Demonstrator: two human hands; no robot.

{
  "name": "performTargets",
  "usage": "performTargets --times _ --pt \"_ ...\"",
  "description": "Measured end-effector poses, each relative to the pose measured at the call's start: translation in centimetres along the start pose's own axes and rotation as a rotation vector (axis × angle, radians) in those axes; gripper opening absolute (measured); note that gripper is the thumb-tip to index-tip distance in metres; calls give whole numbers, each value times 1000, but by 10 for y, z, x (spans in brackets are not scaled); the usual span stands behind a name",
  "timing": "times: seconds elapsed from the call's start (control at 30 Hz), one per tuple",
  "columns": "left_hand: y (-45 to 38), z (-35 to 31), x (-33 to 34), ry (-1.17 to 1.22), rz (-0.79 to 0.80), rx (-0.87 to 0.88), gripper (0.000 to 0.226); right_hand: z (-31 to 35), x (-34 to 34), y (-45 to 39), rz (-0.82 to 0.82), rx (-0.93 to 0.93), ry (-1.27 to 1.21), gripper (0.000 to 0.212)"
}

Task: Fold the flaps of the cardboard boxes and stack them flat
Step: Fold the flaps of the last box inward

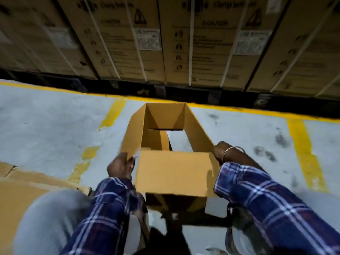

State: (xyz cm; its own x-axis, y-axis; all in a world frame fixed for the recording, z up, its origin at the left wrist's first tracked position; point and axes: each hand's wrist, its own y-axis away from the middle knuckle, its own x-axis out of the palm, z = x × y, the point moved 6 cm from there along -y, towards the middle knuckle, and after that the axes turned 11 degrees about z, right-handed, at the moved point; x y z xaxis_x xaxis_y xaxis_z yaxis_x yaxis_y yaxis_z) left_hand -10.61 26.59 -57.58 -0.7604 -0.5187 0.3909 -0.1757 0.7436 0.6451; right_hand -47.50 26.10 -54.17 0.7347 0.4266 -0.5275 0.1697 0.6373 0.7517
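Note:
An open brown cardboard box [171, 170] stands on the grey floor in front of me, its near flap folded inward and the floor showing through its open bottom. My left hand [120, 165] grips the near end of the box's left wall. My right hand [223, 150], with a metal bangle at the wrist, holds the near end of the right wall. Both sleeves are blue plaid. Flattened cardboard [20, 183] lies on the floor at the lower left.
A row of tall strapped cartons [165, 43] on dark pallets lines the far side behind a yellow floor line [114, 96]. More yellow stripes [305, 153] mark the concrete. My knee in grey trousers [55, 218] is at the lower left.

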Motion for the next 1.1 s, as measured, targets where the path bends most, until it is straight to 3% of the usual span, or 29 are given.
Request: performTargets --times 0.1,0.23,0.33,0.43,0.6,0.7,0.8,0.87,0.93,1.0,1.1 --pt "11 -35 38 39 229 81 13 6 -17 30 -14 -36 17 38" --pt "50 -34 70 -351 497 10 48 -3 -17 57 -17 -27 113 35" --pt "63 -31 78 -463 615 -50 63 -18 -18 72 -25 -7 122 33" --pt "61 -38 86 -292 650 -16 68 -30 -22 83 -34 -17 42 31" --pt "50 -35 86 125 550 137 64 -29 -2 97 120 -15 -242 26" --pt "51 -27 94 192 516 222 61 -15 19 104 195 -22 -416 31" --pt "65 2 115 -201 635 227 66 1 38 100 216 -57 -546 28" --pt "70 22 128 -745 700 370 68 12 49 94 273 -95 -609 28" --pt "70 41 136 -1290 710 576 87 19 57 89 318 -153 -589 29" --pt "74 47 138 -1486 634 683 93 22 63 87 317 -213 -609 29" --pt "82 43 142 -1562 543 751 83 33 74 91 382 -315 -953 37"
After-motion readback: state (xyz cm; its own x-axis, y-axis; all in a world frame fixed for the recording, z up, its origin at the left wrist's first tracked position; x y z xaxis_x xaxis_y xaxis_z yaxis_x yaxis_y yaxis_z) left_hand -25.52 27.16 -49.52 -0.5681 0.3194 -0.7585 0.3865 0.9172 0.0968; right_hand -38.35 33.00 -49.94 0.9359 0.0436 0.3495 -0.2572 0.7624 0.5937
